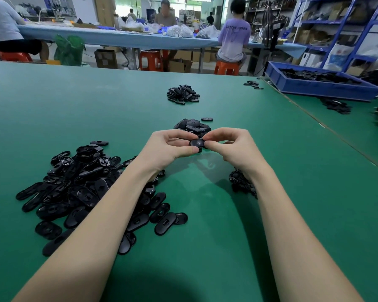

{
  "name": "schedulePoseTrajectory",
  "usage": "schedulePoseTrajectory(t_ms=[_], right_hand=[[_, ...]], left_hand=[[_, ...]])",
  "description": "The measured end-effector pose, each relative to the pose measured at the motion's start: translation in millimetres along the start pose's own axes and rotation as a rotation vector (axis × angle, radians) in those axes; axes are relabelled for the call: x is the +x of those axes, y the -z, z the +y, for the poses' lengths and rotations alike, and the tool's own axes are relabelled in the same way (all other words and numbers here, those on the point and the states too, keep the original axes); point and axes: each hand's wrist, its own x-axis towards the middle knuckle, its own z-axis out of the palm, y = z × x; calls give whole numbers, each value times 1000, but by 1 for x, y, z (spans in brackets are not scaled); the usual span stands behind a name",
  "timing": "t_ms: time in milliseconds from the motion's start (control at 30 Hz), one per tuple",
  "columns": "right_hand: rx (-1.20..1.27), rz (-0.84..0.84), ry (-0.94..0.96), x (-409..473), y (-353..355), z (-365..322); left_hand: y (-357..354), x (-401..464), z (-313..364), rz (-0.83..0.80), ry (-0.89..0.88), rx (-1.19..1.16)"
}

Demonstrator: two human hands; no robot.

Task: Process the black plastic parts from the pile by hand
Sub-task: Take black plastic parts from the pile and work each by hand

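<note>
Between both hands, above the green table, is one small black plastic part. My left hand pinches its left end with thumb and fingers. My right hand pinches its right end. A large pile of flat oval black parts lies at the left, partly under my left forearm. A small pile of black parts sits just beyond my hands. A smaller heap of black pieces lies under my right wrist, partly hidden.
Another heap of black parts lies farther back in the middle. A blue tray filled with black parts stands at the back right on a neighbouring table. Several people sit at a long blue bench behind. Shelving stands at the far right.
</note>
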Motion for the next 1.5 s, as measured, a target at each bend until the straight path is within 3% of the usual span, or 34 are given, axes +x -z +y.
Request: schedulePoseTrajectory(t_ms=[367,867,1500], right_hand=[[-145,-7,-13,1,-4,-6],[18,4,-254,0,-1,-7],[35,-10,-229,-1,-6,-12]], left_hand=[[-3,1,-2,35,-34,83],[-7,0,-1,53,4,50],[-8,-3,4,51,10,36]])
